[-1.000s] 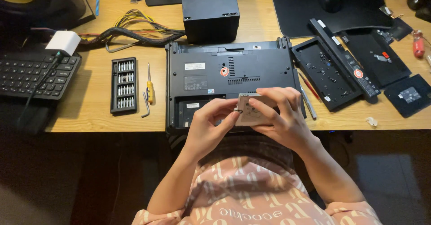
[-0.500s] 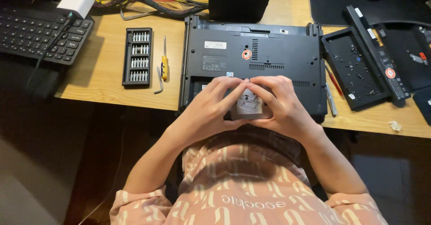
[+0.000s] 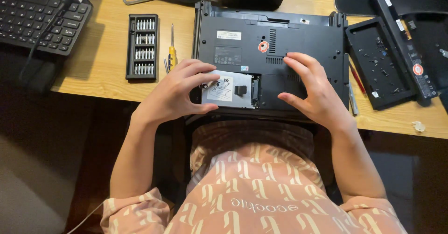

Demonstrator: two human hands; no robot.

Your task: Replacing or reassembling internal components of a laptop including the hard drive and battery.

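- Your left grip (image 3: 179, 91) pinches the drive (image 3: 229, 89) at its edge, seating it flat in the laptop (image 3: 270, 38) bay.
- Your right grip (image 3: 312, 91) spreads open, pressing the laptop steady on the table (image 3: 107, 52).

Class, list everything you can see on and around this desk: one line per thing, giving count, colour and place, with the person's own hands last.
laptop: one, black, upside down at desk centre, bottom bay open
hard drive: one, silver, in the laptop's open bay at the front edge
bit set: one, black case with silver bits, left of the laptop
screwdriver: one, yellow handle, between bit set and laptop
keyboard: one, black, far left
cover panel: one, black, right of the laptop
battery: one, black, long, right of the cover panel
desk: one, light wood
left hand: grips the hard drive's left end
right hand: fingers spread on the laptop
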